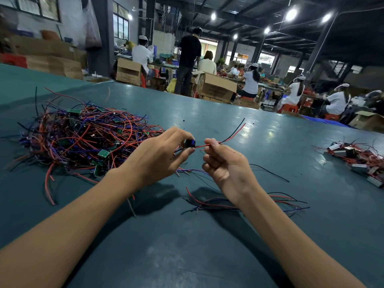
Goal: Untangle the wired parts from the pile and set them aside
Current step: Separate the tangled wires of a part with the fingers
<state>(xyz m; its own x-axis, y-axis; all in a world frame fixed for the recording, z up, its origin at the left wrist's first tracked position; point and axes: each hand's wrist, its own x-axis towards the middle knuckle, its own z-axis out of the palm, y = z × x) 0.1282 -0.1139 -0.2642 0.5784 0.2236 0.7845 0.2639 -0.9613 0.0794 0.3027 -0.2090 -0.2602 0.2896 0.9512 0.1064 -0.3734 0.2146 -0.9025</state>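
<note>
A tangled pile of red, blue and black wires with small green boards (83,138) lies on the left of the teal table (187,246). My left hand (158,154) pinches a small dark wired part (190,143) just right of the pile. My right hand (224,165) pinches that part's red and black wires (232,135), which run up and to the right past my fingers. Both hands are raised a little above the table, a few centimetres apart.
Several loose wires (245,203) lie on the table under my right wrist. A small heap of wired parts with metal cases (357,159) sits at the right edge. Behind the table's far edge are cardboard boxes (216,87) and seated workers.
</note>
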